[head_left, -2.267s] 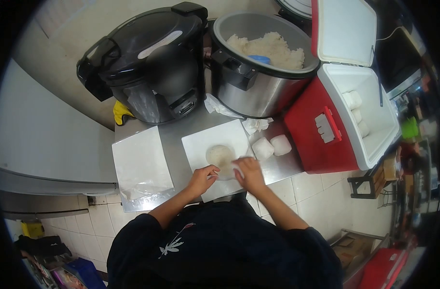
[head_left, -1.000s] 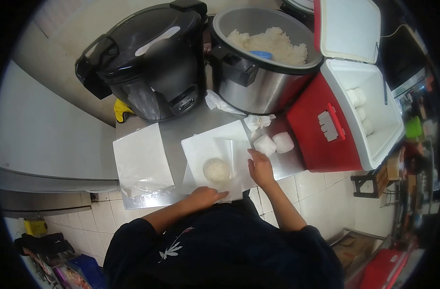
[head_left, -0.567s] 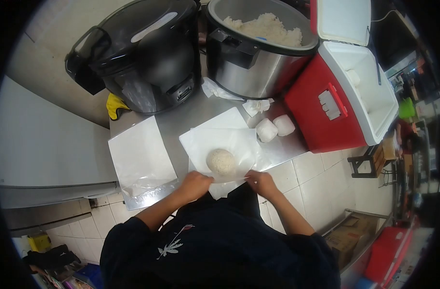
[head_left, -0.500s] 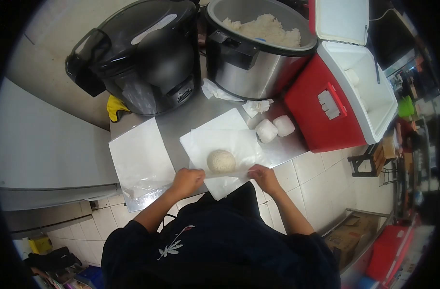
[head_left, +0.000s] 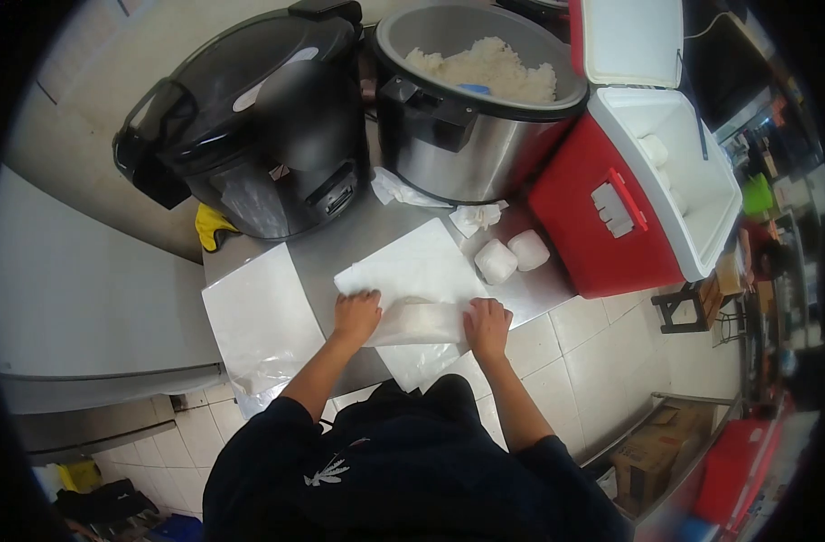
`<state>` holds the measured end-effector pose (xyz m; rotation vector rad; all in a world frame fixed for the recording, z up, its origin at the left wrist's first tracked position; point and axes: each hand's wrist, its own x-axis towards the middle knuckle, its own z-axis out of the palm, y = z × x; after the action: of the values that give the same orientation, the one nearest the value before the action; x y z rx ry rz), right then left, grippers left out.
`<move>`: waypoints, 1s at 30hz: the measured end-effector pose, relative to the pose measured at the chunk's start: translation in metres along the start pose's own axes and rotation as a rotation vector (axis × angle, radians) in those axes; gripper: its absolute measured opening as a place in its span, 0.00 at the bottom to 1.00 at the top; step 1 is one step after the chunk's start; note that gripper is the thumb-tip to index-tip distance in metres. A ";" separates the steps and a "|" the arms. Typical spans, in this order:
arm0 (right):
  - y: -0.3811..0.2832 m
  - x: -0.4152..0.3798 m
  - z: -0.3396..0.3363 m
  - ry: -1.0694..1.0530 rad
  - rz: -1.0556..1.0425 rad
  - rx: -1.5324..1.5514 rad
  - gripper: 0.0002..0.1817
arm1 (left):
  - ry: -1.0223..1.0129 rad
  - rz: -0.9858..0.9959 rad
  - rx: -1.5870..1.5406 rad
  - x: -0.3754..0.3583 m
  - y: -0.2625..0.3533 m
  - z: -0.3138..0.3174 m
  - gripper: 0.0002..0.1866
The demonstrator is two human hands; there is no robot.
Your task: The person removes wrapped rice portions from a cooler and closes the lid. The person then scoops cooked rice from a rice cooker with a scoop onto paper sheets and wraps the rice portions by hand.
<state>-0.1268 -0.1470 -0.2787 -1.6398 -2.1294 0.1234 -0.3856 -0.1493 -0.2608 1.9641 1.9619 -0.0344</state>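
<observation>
A mound of rice (head_left: 420, 301) lies under a sheet of thin white wrapping paper (head_left: 421, 327) folded over it; only its far edge shows. My left hand (head_left: 356, 314) is closed on the left end of the fold, fingers curled down. At the right end, my right hand (head_left: 488, 325) grips the same sheet, its fingertips bent over the edge. More white sheets (head_left: 412, 262) lie beneath the rice on the metal table. Just beyond my right hand sit two wrapped white bundles (head_left: 496, 262).
A stack of white sheets (head_left: 261, 312) lies on the left of the metal table (head_left: 327, 257). Behind stand a closed black rice cooker (head_left: 250, 126) and an open cooker (head_left: 485, 144) holding rice (head_left: 494, 68). An open red cooler (head_left: 593, 199) stands right, with wrapped bundles inside.
Both hands have moved away from my body, carrying the near edge of the paper up and over the rice. The rice was uncovered before and is now mostly hidden.
</observation>
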 end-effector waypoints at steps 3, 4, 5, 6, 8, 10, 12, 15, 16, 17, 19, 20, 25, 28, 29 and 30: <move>-0.029 -0.010 -0.007 -0.004 -0.236 0.115 0.23 | 0.375 0.326 -0.008 0.042 0.000 0.006 0.09; -0.038 -0.014 -0.006 -0.064 -0.337 0.237 0.26 | 0.350 0.365 -0.076 0.058 0.008 0.008 0.10; -0.051 -0.020 -0.005 -0.161 -0.363 0.224 0.31 | 0.326 0.403 -0.144 0.070 0.016 0.007 0.11; -0.062 -0.022 -0.008 -0.236 -0.364 0.209 0.34 | 0.330 0.410 -0.146 0.078 0.024 0.003 0.11; -0.068 -0.027 0.002 -0.249 -0.327 0.145 0.39 | 0.176 0.276 -0.050 0.088 0.036 -0.007 0.11; -0.064 -0.027 0.006 -0.228 -0.342 0.133 0.38 | 0.102 0.303 0.001 0.092 0.042 -0.019 0.11; -0.061 -0.023 0.008 -0.208 -0.354 0.127 0.37 | 0.023 0.327 0.055 0.084 0.047 -0.031 0.10; -0.054 -0.015 0.011 -0.157 -0.392 0.096 0.39 | 0.109 0.559 -0.191 0.055 0.051 -0.038 0.05; -0.053 -0.012 0.011 -0.156 -0.377 0.119 0.38 | 0.114 0.602 -0.148 0.038 0.051 -0.033 0.04; -0.051 -0.010 0.011 -0.158 -0.367 0.143 0.37 | 0.115 0.604 -0.132 0.024 0.049 -0.027 0.05; -0.038 -0.007 0.026 -0.225 -0.386 0.229 0.35 | 0.120 0.593 -0.111 -0.001 0.049 -0.011 0.05; -0.032 -0.008 0.033 -0.290 -0.389 0.313 0.33 | 0.176 0.532 -0.161 -0.011 0.049 0.001 0.06; 0.004 -0.005 0.027 -0.415 -0.180 0.439 0.33 | 0.472 0.569 -0.196 -0.036 0.046 0.033 0.12; 0.028 0.009 -0.001 -0.405 -0.215 -0.039 0.33 | 0.522 0.540 -0.156 -0.045 0.054 0.021 0.15; 0.037 0.012 -0.004 -0.309 -0.076 0.152 0.31 | 0.525 0.529 -0.156 -0.047 0.056 0.020 0.15; 0.029 0.016 -0.014 -0.315 -0.085 0.153 0.31 | 0.515 0.483 -0.164 -0.049 0.058 0.020 0.15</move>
<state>-0.0983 -0.1265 -0.2716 -1.5201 -2.3480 0.5360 -0.3258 -0.1998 -0.2526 2.4408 1.6164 0.7977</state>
